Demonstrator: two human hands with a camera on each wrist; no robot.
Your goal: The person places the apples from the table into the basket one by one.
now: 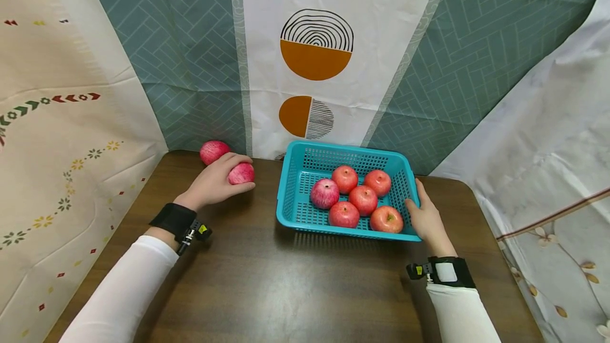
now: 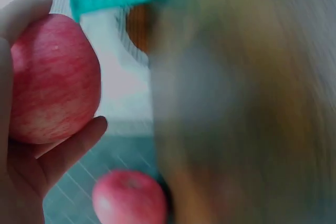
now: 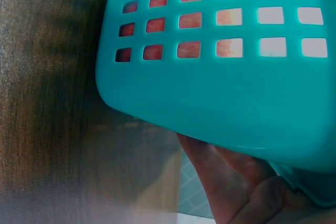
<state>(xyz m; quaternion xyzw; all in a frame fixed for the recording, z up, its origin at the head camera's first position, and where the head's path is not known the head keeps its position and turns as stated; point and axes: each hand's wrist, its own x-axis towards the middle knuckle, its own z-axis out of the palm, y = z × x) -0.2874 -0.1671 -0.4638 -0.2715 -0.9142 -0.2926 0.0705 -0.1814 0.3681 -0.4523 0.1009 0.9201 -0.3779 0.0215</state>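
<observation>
On the left side of the table, my left hand [image 1: 220, 178] grips a red apple [image 1: 241, 173], its fingers and thumb curled round the fruit. The left wrist view shows that same apple [image 2: 56, 80] close up in the hand. Just behind the hand sits another red apple [image 1: 213, 151]. My right hand [image 1: 427, 217] holds the right rim of a turquoise plastic basket [image 1: 281, 195], thumb on the inner side. Inside the basket lie several red apples [image 1: 364, 199]. From the right wrist, the basket's perforated wall [image 3: 210, 85] covers part of the fingers.
A dark brown wooden table [image 1: 286, 290] carries everything. Patterned cloth [image 1: 314, 110] hangs along its back edge, and more cloth [image 1: 71, 184] borders the left side. Pale cloth [image 1: 534, 173] lines the right.
</observation>
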